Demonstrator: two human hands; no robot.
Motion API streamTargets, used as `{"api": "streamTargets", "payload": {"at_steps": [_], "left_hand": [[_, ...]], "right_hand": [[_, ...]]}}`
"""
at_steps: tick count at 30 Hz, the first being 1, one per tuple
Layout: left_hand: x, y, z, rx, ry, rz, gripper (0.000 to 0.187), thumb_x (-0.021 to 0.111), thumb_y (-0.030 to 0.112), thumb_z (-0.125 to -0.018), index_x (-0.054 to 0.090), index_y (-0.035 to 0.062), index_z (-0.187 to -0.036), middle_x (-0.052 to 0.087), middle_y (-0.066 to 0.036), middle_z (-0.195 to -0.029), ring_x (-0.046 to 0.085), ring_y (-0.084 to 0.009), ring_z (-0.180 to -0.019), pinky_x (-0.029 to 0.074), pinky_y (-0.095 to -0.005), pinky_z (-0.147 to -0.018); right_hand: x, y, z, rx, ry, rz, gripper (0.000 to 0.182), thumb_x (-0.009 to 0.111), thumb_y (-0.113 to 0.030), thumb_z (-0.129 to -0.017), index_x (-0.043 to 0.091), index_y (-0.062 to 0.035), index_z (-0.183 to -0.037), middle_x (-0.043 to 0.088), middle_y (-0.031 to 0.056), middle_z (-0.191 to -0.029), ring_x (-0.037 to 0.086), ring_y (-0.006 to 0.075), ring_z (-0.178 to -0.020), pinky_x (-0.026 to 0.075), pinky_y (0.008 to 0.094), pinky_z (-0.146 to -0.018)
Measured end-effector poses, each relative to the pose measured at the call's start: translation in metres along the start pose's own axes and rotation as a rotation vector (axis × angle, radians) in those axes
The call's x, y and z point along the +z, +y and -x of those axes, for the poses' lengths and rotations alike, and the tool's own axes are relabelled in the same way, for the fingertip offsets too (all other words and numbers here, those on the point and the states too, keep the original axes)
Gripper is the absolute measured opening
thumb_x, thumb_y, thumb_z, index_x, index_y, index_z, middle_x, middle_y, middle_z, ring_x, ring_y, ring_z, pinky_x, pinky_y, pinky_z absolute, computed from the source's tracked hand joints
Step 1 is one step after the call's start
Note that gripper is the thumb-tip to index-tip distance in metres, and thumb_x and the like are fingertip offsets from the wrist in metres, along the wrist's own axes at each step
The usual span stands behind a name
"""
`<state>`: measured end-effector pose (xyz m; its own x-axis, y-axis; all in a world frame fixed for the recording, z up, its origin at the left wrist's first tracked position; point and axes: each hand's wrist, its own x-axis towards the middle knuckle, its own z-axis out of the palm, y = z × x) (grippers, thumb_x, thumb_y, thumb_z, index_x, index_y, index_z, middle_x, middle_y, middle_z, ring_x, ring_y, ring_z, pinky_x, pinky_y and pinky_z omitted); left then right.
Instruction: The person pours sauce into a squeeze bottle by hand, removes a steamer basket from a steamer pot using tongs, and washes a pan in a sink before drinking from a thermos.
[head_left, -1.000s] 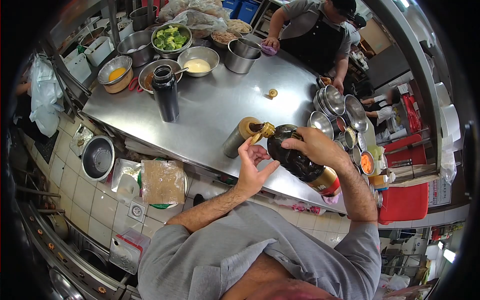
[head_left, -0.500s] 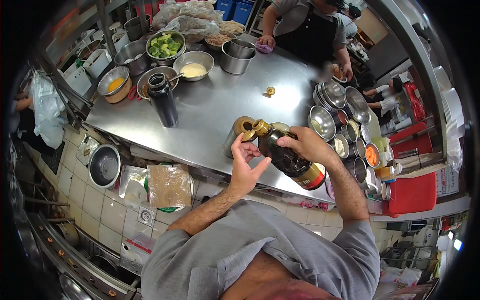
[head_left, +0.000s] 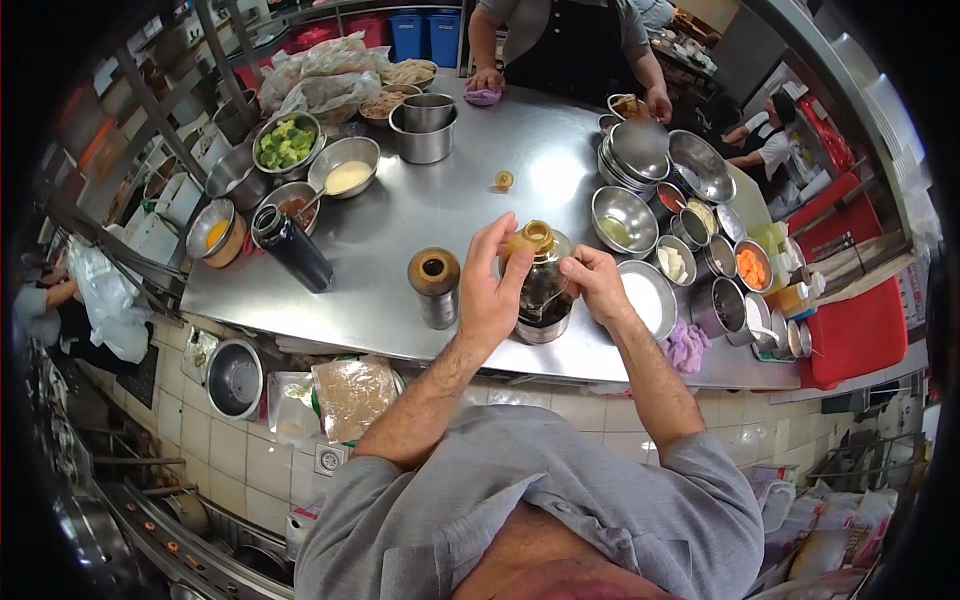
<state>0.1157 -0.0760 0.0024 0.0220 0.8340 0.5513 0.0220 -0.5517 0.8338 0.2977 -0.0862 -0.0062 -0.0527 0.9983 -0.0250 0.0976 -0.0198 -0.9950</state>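
A large bottle of dark liquid (head_left: 544,296) with a gold-coloured neck stands upright near the front of the steel table (head_left: 400,190). My left hand (head_left: 497,292) is closed about its neck from the left, fingers pointing up. On the other side my right hand (head_left: 598,284) grips it just below the neck, by the handle. Left of it stands a smaller container with a brown, open top (head_left: 434,275). A small gold cap (head_left: 503,180) lies on the table beyond the bottle. Further left is a tall black bottle (head_left: 292,248).
Steel bowls of food (head_left: 624,220) and pots crowd the right side. At the back left are a bowl of broccoli (head_left: 288,143), a bowl of pale yellow liquid (head_left: 352,168) and a steel pot (head_left: 422,142). A co-worker (head_left: 560,45) stands across the table.
The large bottle has gone from tilted over the smaller container to upright, to its right. My left hand has moved onto its neck. The camera view has turned and shifted.
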Motion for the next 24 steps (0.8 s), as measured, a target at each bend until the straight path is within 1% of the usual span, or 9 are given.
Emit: {"api": "streamTargets", "payload": {"at_steps": [6, 12, 14, 16, 17, 18, 20, 21, 24], "left_hand": [[0.026, 0.011, -0.035, -0.374, -0.247, 0.252, 0.053, 0.059, 0.023, -0.085, 0.037, -0.0013, -0.127, 0.058, -0.008, -0.099, 0.054, -0.0116, -0.088, 0.042, -0.0272, -0.083], [0.056, 0.003, -0.033, -0.343, -0.158, 0.164, 0.048, 0.061, 0.018, -0.082, 0.041, -0.0022, -0.121, 0.058, -0.008, -0.088, 0.056, -0.0142, -0.083, 0.044, -0.0287, -0.078], [0.059, 0.01, -0.034, -0.408, -0.112, 0.13, 0.048, 0.062, 0.017, -0.08, 0.042, -0.0012, -0.121, 0.056, -0.01, -0.093, 0.054, -0.0167, -0.088, 0.042, -0.0305, -0.082], [0.062, 0.011, -0.023, -0.278, -0.036, 0.024, 0.048, 0.061, 0.014, -0.081, 0.041, -0.0009, -0.121, 0.053, -0.011, -0.1, 0.051, -0.0174, -0.094, 0.04, -0.0307, -0.085], [0.06, 0.012, -0.017, -0.14, 0.02, -0.079, 0.048, 0.061, 0.011, -0.081, 0.039, -0.0006, -0.122, 0.049, -0.012, -0.106, 0.048, -0.0182, -0.099, 0.038, -0.0308, -0.089], [0.053, 0.017, -0.008, -0.148, 0.055, -0.111, 0.048, 0.061, 0.011, -0.081, 0.039, -0.0006, -0.122, 0.049, -0.012, -0.106, 0.048, -0.0182, -0.099, 0.038, -0.0308, -0.089], [0.038, 0.032, 0.019, 0.096, 0.063, -0.426, 0.051, 0.063, 0.009, -0.077, 0.04, -0.001, -0.121, 0.042, -0.016, -0.116, 0.044, -0.0243, -0.106, 0.035, -0.035, -0.093], [0.03, 0.035, 0.031, 0.087, 0.091, -0.462, 0.051, 0.063, 0.009, -0.077, 0.04, -0.001, -0.121, 0.042, -0.016, -0.116, 0.044, -0.0243, -0.106, 0.035, -0.035, -0.093], [0.004, 0.03, 0.073, 0.042, 0.184, -0.676, 0.054, 0.065, 0.008, -0.075, 0.04, -0.0015, -0.121, 0.042, -0.017, -0.116, 0.045, -0.0266, -0.106, 0.035, -0.0365, -0.093]], "right_hand": [[-0.021, 0.028, -0.013, -0.117, -0.09, -0.251, 0.026, 0.068, -0.024, -0.078, 0.051, -0.0062, -0.068, 0.048, -0.0015, -0.058, 0.041, 0.0059, -0.051, 0.032, 0.0211, -0.047], [-0.068, 0.018, -0.051, -0.041, -0.457, -0.104, 0.028, 0.059, -0.029, -0.084, 0.056, -0.0022, -0.078, 0.057, 0.0038, -0.069, 0.055, 0.012, -0.064, 0.045, 0.0249, -0.063], [-0.071, 0.032, -0.09, -0.008, -0.121, -0.259, 0.031, 0.058, -0.032, -0.085, 0.058, -0.001, -0.086, 0.058, 0.0043, -0.071, 0.055, 0.0131, -0.064, 0.045, 0.0255, -0.063], [-0.06, 0.031, -0.126, -0.001, -0.017, 0.023, 0.038, 0.06, -0.036, -0.083, 0.059, -0.0003, -0.095, 0.057, 0.0034, -0.069, 0.055, 0.0132, -0.064, 0.044, 0.0256, -0.064], [-0.055, 0.037, -0.146, 0.034, -0.029, 0.253, 0.045, 0.064, -0.039, -0.079, 0.057, -0.005, -0.108, 0.058, 0.0111, -0.084, 0.059, 0.0192, -0.076, 0.047, 0.0305, -0.071], [-0.05, 0.052, -0.171, 0.028, -0.076, 0.244, 0.045, 0.064, -0.039, -0.079, 0.057, -0.005, -0.108, 0.058, 0.0111, -0.084, 0.059, 0.0192, -0.076, 0.047, 0.0305, -0.071], [-0.04, 0.086, -0.214, -0.198, 0.029, 0.806, 0.057, 0.067, -0.039, -0.076, 0.048, -0.0157, -0.123, 0.052, 0.0216, -0.105, 0.057, 0.0293, -0.094, 0.047, 0.0356, -0.082], [-0.034, 0.086, -0.225, -0.104, -0.031, 0.82, 0.064, 0.064, -0.04, -0.076, 0.036, -0.0254, -0.132, 0.038, 0.0279, -0.122, 0.049, 0.0389, -0.107, 0.042, 0.0419, -0.091], [-0.019, 0.098, -0.256, 0.029, -0.023, 1.064, 0.066, 0.06, -0.043, -0.079, 0.029, -0.028, -0.135, 0.036, 0.026, -0.123, 0.047, 0.04, -0.109, 0.042, 0.0446, -0.09]]}}
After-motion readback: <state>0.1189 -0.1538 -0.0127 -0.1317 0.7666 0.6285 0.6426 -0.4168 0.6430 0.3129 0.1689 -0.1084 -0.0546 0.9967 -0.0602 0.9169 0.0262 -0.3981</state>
